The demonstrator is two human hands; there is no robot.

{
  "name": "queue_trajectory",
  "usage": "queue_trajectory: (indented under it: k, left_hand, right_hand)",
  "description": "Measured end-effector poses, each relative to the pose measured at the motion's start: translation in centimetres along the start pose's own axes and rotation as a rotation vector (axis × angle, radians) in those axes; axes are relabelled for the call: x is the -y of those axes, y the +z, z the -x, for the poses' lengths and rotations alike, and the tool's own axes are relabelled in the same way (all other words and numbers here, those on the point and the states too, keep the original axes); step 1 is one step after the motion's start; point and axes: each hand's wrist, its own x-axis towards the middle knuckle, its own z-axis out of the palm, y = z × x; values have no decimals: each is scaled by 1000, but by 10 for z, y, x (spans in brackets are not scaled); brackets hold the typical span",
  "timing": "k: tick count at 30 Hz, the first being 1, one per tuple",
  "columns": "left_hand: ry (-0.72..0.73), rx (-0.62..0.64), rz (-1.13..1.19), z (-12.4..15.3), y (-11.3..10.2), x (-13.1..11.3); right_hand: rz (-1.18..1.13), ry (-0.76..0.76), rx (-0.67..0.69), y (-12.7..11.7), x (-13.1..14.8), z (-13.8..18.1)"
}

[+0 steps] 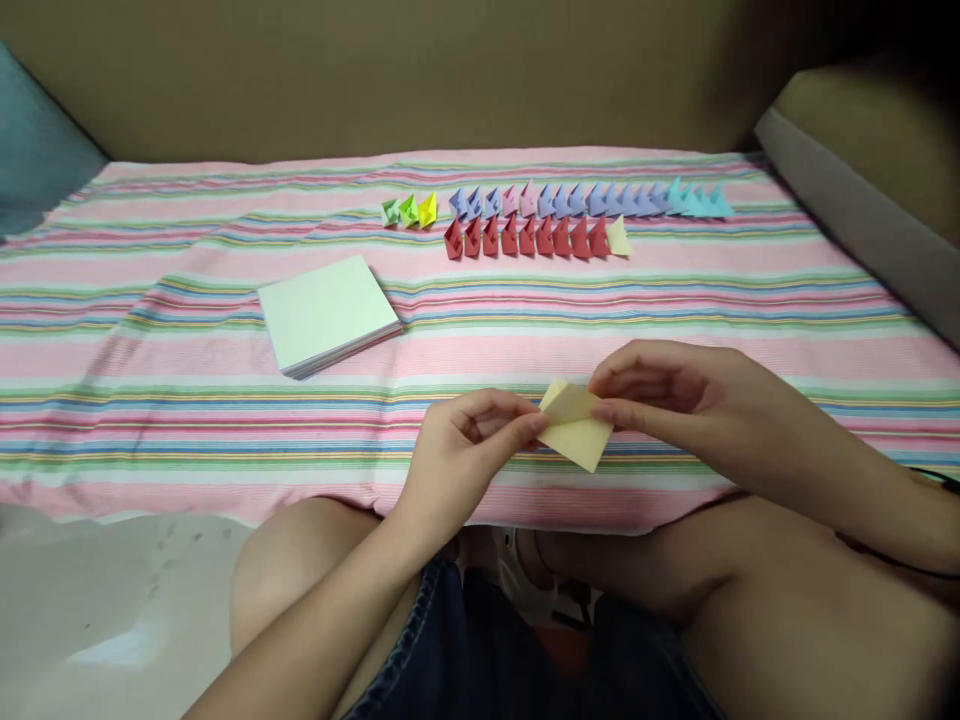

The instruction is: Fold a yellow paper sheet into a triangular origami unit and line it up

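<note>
left hand (pixel 466 440) and right hand (pixel 679 392) pinch the yellow paper (pixel 581 438) between them; i'd press evenly, edges aligned.

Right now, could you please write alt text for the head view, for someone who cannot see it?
A person's left hand and right hand hold folded yellow paper over a striped cloth. Beyond, small folded paper shapes in several colours sit in rows; a paper stack lies nearer, to the left.

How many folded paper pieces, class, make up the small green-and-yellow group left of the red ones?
3, side by side: a pale green piece at left, a bright green piece between, a yellow piece at right. None appears hidden.
</note>
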Motion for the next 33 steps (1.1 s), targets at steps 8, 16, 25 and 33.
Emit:
queue_trajectory:
  k: [8,16,25,33]
  left_hand:
    - [30,90,176,2,12,-8]
    - [584,83,-346,13,18,-4]
    - [842,219,-509,15,12,-1]
    - [507,253,-363,16,15,2]
  right_hand:
    - [-7,7,-238,3,22,37]
    - [-3,-88,-448,31,6,74]
    - [176,-225,-585,47,-5,93]
    - [128,-185,-645,54,-22,84]
